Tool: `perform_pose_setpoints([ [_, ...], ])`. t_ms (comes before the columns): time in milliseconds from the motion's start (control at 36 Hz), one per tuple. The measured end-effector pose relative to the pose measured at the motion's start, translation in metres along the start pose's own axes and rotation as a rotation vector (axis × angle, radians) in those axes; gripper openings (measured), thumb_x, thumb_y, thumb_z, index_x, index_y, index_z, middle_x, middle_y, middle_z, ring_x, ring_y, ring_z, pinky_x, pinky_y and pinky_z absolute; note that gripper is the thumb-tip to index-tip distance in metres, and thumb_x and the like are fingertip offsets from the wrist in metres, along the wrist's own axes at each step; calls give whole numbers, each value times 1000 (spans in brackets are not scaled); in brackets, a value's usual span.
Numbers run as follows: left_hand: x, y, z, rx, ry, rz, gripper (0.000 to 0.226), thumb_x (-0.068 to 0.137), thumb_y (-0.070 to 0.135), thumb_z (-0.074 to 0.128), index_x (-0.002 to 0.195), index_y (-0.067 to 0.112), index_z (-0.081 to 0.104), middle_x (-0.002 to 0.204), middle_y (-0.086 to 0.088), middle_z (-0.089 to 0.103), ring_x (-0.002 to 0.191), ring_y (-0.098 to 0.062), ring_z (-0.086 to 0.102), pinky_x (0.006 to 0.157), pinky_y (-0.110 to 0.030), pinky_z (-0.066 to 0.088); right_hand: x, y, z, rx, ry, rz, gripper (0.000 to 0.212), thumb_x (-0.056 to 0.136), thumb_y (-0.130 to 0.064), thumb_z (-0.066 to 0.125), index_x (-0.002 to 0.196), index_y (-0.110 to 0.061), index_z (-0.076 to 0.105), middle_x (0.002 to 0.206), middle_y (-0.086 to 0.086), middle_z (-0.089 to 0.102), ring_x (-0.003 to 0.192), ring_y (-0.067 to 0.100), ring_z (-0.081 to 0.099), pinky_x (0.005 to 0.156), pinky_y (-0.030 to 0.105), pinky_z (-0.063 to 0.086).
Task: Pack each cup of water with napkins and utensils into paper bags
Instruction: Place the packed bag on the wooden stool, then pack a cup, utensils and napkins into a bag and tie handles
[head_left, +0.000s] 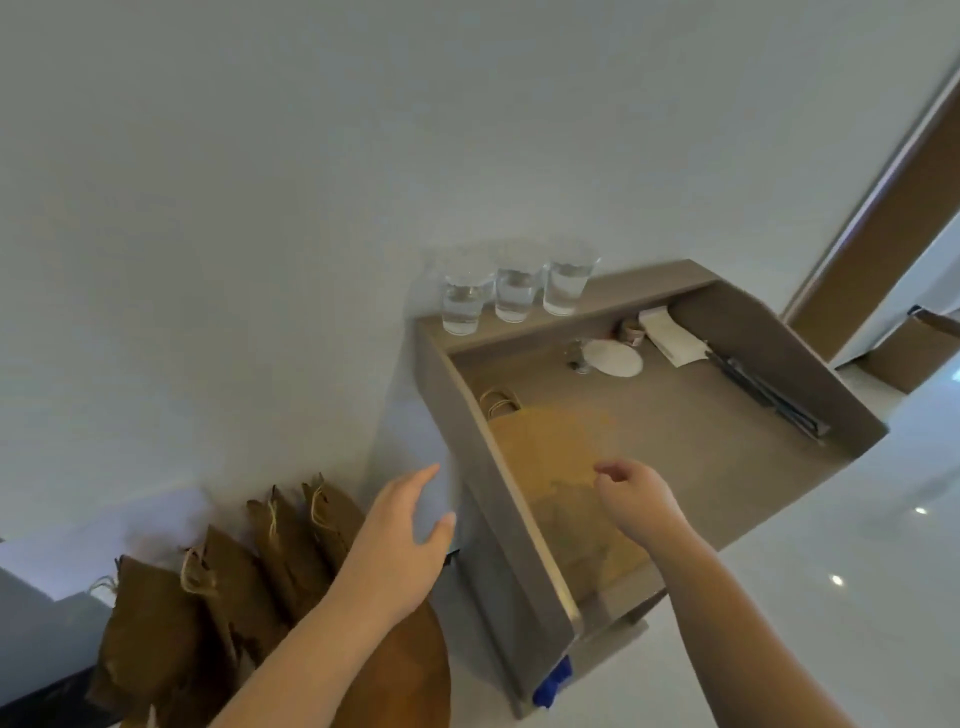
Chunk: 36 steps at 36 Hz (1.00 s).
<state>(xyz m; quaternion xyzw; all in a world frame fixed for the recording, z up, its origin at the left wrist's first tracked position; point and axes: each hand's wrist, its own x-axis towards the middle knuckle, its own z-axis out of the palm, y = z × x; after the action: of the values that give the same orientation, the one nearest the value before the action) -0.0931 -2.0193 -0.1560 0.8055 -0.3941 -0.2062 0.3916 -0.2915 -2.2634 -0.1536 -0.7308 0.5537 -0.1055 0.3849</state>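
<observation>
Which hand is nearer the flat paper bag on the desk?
Right. The right hand is over the flat paper bag; the left hand is left of it, beyond the desk's side panel.

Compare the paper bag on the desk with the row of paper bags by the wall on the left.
The flat bag lies folded thin on the desk; the row of bags stands upright, off the desk. The flat bag looks light tan; the row of bags looks darker brown, in shade. The flat bag is single; the row holds several. Both are brown paper with twisted cord handles.
</observation>
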Motion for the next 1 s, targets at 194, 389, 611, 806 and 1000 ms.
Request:
perform_pose_setpoints([
  [194,84,69,97,-157,172,-160,75,104,48,58,162,52,9,172,17,17,158,-14,24,123,-41,29,98,44,-3,-150,-198,-17,62,99,-46,63,156,-25,49,150,11,50,128,32,61,109,41,52],
  [389,103,92,147,271,402,-329,79,96,39,65,159,46,18,162,-14,34,132,-34,57,96,-40,58,131,53,4,-89,-230,-29,68,88,-55,79,142,-21,55,134,5,56,119,26,64,106,40,55],
  [611,104,93,150,437,425,-341,62,94,45,60,151,37,37,158,-13,31,134,-35,54,101,-44,56,154,51,2,51,-233,40,36,79,-34,92,86,-21,59,90,-4,64,97,24,67,79,32,52],
  [806,108,86,156,499,450,-343,49,91,48,62,138,42,47,154,-10,35,127,-31,59,91,-35,59,169,49,-21,327,-348,226,30,68,-31,103,79,-17,79,81,1,80,80,21,76,65,28,58],
  [1000,108,77,156,528,413,-341,48,87,52,59,133,43,48,154,-11,34,124,-31,61,79,-31,64,173,50,-16,108,-255,6,23,91,-33,85,70,-26,81,70,-20,73,64,-4,67,54,4,44],
])
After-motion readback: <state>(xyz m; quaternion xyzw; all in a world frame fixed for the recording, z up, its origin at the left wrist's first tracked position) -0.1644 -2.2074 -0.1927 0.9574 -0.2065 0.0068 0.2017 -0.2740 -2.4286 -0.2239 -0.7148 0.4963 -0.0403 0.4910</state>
